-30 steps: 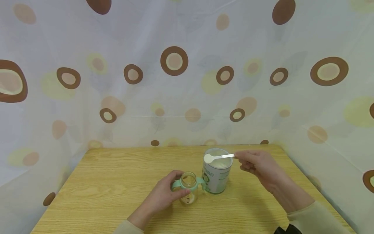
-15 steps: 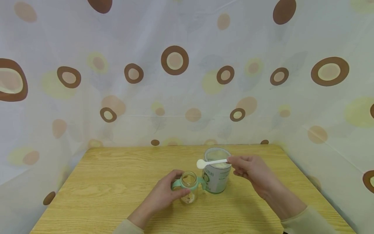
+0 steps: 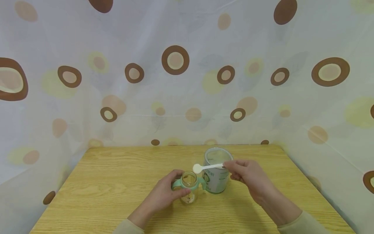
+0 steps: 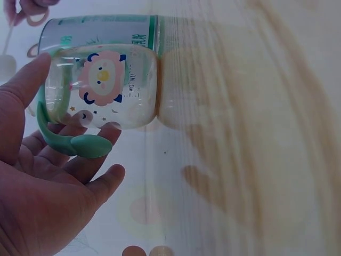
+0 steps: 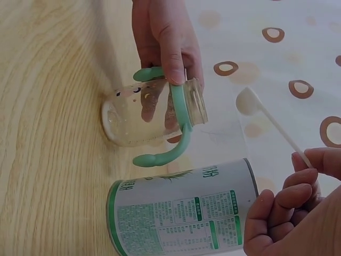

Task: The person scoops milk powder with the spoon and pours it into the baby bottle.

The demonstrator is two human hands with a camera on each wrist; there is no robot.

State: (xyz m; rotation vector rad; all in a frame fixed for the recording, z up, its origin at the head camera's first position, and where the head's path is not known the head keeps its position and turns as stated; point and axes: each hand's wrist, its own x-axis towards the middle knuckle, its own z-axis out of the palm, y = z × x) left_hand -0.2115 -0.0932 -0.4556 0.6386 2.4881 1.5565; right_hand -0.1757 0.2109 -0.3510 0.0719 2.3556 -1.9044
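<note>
1. While the right hand (image 3: 248,177) pinches a white scoop (image 3: 210,166) near the end of its handle, the scoop's bowl points to about 9 o'clock in the head view.
2. On the worktop (image 3: 117,182), an uncapped clear bottle (image 5: 138,128) stands upright; its green collar (image 5: 181,106) bears two looped handles.
3. From 9 o'clock of the bottle, the left hand (image 3: 167,191) keeps a narrow grip round it at the collar, with the thumb on the near side.
4. Just beside the bottle, at about 2 o'clock in the head view, stands a lidless, green-lettered can (image 3: 216,180).
5. The scoop's bowl sits above and apart from the bottle's mouth, towards 1 o'clock; how full it is, I cannot tell.
6. Judging from this, the step in hand is bringing a scoopful from can to bottle.
7. The next move seems to call for centring the bowl over the mouth, towards 7 o'clock, keeping it level, then tipping it while the left grip steadies the bottle. Tilting too soon could spill over the rim.
</note>
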